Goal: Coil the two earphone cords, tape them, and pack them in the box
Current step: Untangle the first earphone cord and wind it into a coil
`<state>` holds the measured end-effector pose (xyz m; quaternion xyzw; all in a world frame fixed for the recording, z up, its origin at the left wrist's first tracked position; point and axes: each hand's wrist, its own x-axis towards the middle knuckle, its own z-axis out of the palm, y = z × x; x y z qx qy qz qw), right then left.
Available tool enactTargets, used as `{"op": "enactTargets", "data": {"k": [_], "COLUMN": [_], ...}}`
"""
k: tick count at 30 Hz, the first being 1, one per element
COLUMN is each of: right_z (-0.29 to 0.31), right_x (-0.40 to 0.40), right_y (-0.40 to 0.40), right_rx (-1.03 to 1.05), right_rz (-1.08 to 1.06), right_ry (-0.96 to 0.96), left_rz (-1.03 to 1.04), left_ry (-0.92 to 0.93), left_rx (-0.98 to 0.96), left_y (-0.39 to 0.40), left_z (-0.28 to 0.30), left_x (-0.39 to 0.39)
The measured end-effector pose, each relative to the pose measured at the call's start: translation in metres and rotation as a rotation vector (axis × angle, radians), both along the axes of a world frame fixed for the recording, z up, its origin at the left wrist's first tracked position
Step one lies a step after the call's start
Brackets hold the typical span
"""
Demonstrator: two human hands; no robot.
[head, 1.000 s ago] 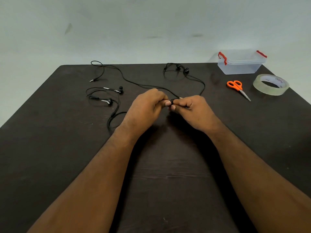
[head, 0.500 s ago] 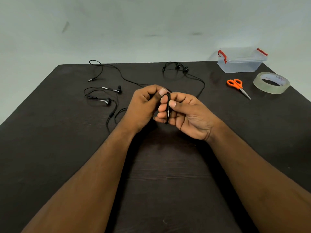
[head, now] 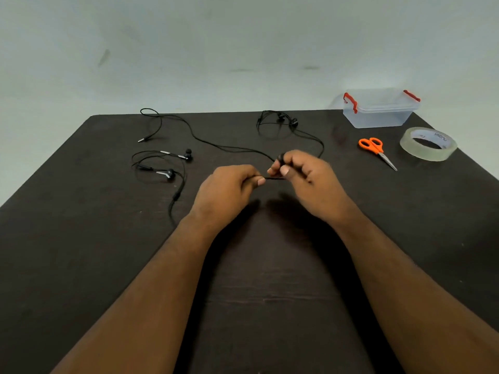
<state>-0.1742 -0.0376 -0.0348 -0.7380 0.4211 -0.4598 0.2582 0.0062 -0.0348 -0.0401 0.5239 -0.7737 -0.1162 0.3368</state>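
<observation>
Both hands, left hand (head: 229, 184) and right hand (head: 305, 174), pinch a thin black earphone cord (head: 274, 178) (taut between them) above the matte dark table (head: 81, 238).

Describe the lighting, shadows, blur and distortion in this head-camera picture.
Head view: soft, even light; faint shadows under both hands on the table; the tape and box are slightly soft; wide-angle lens bows the table's edges; no strong glare.
</observation>
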Motion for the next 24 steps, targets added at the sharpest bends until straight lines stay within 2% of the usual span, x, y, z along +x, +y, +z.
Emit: {"op": "enactTargets", "data": {"k": [2,4,8,10,15,21,22,24], "right_z": [-0.002,-0.002,-0.002,-0.001,0.004,0.018,0.019,0.022], "right_x": [0.003,0.005,0.007,0.008,0.019,0.024,0.025,0.026], "right_y": [0.001,0.001,0.001,0.002,0.017,0.030,0.030,0.029], "right_rx": [-0.033,-0.048,0.130,0.251,0.439,0.710,0.714,0.666], "right_rz": [-0.021,-0.050,0.029,0.092,0.268,0.514,0.529,0.515], "right_ry": [0.141,0.204,0.115,0.069,-0.207,-0.691,-0.797,-1.005], "left_rz": [0.001,0.002,0.020,0.040,-0.053,-0.181,-0.206,-0.226], "left_ry": [-0.040,-0.111,-0.161,-0.070,0.191,0.743,0.754,0.568], "left_rx": [-0.088,-0.163,-0.347,-0.373,-0.412,0.024,0.073,0.062], "left_y": [0.003,0.005,0.004,0.002,0.001,0.003,0.004,0.004], "left_z": [0.007,0.011,0.010,0.011,0.016,0.014,0.011,0.006], "left_x": [0.000,-0.003,-0.001,0.003,0.006,-0.002,-0.005,-0.009]}}
